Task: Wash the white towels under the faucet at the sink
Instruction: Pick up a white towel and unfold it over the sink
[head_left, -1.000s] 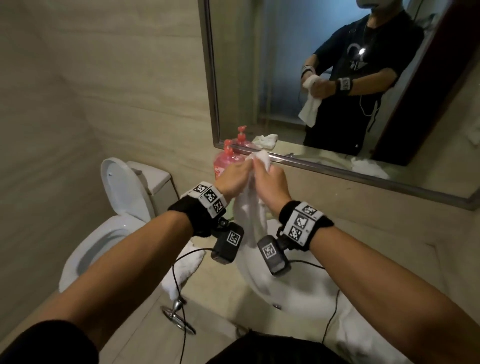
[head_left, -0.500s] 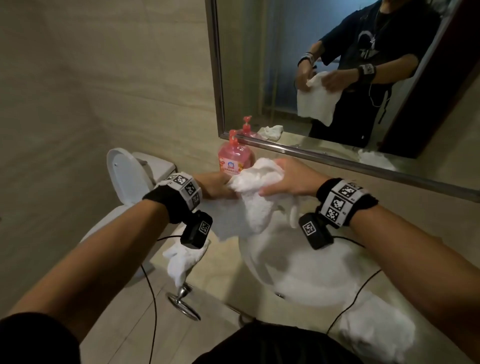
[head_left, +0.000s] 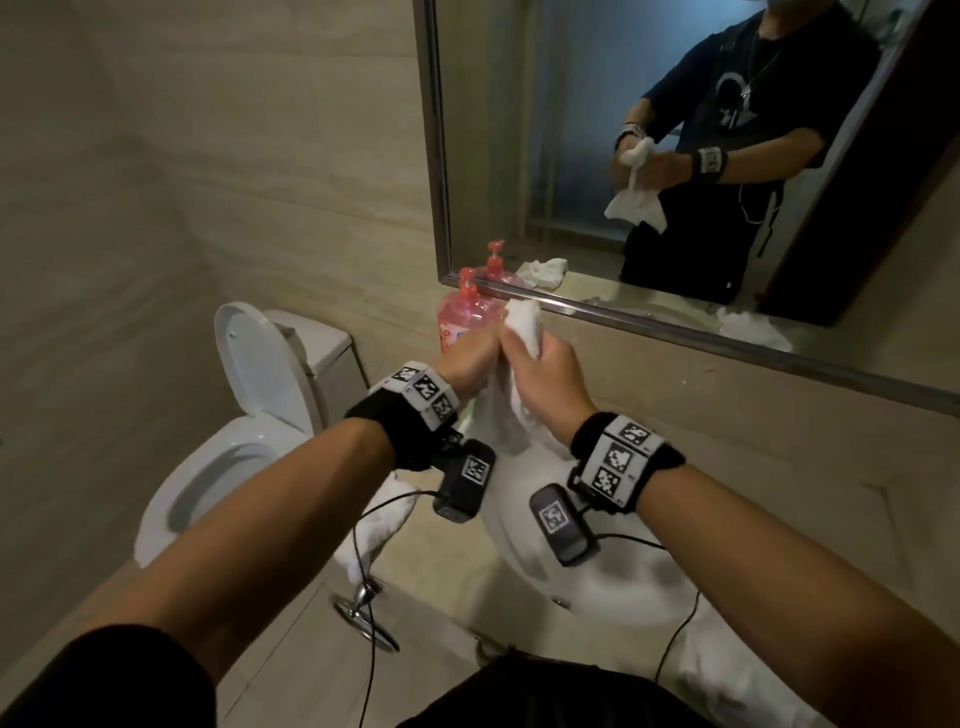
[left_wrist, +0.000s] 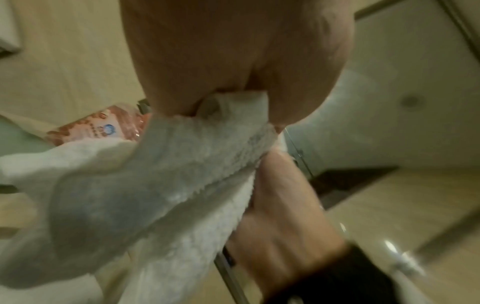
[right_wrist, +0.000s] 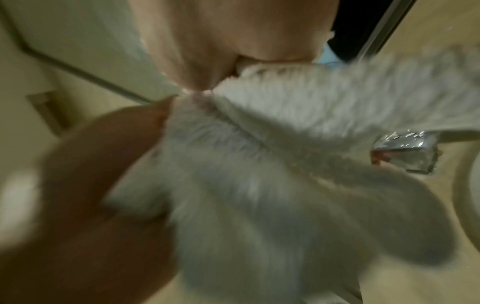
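Both hands are bunched up together over the sink, basically knuckle to knuckle, with one white towel squeezed between them. The left hand has its fingers curled tight around the upper part of the cloth, and the right hand is doing the same just beside it, thumb and fingers closed on the towel with a little tuft sticking out the top. The rest of the towel hangs down between the wrists toward the basin, well clear of it as far as I can tell. In the right wrist view it's mostly a blur of fluffy terry, but you can make out the chrome faucet off to the side, below and apart from the cloth; can't tell if water is running. There's a pink soap bottle with a pump standing on the worktop right behind the hands, up against the mirror. A second white towel is draped over the worktop's left edge under the left forearm, and another one lies on the near right corner. Toilet with the lid up sits off to the left.
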